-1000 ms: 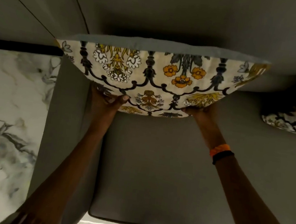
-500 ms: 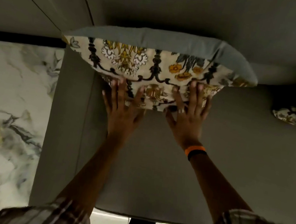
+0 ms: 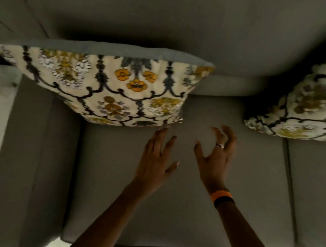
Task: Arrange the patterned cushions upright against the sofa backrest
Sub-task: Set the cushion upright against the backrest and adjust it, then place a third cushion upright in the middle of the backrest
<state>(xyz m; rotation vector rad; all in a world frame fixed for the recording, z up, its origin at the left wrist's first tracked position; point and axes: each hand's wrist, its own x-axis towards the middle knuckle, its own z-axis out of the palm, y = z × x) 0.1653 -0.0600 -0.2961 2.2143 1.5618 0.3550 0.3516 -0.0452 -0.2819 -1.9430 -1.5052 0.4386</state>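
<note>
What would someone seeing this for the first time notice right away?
The cream floral-patterned cushion with a grey back stands against the grey sofa backrest at the left end. A second matching patterned cushion sits at the right edge. Two bare open hands, left and right, hover over the grey seat cushion, holding nothing.

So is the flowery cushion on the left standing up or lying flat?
Upright: the cream floral cushion leans against the grey sofa backrest, both hands off it.
</note>
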